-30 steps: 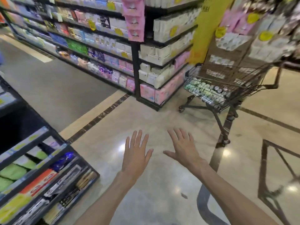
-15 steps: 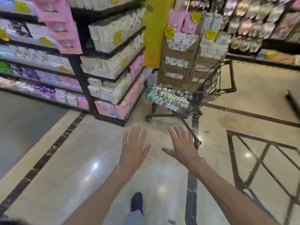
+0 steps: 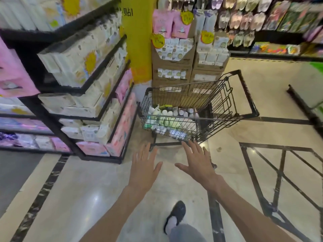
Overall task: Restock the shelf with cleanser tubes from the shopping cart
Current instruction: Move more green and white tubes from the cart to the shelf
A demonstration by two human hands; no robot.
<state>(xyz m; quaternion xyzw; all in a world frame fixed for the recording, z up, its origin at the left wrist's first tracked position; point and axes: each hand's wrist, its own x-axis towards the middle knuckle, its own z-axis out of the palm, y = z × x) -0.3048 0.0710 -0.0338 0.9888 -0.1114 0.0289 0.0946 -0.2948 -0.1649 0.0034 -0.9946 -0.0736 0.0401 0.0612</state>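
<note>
Both hands (image 3: 171, 165) spread, seemingly short of cart (image 3: 190, 109).

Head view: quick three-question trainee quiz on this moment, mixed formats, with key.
1. True or false: the left hand is gripping a tube.
2. The tubes lie in: A) the shopping cart B) a cardboard box C) on the floor.
3. Fill in: both hands are held out with fingers ____.

Key: 1 false, both it and the right hand hold nothing; 2 A; 3 spread.
</note>
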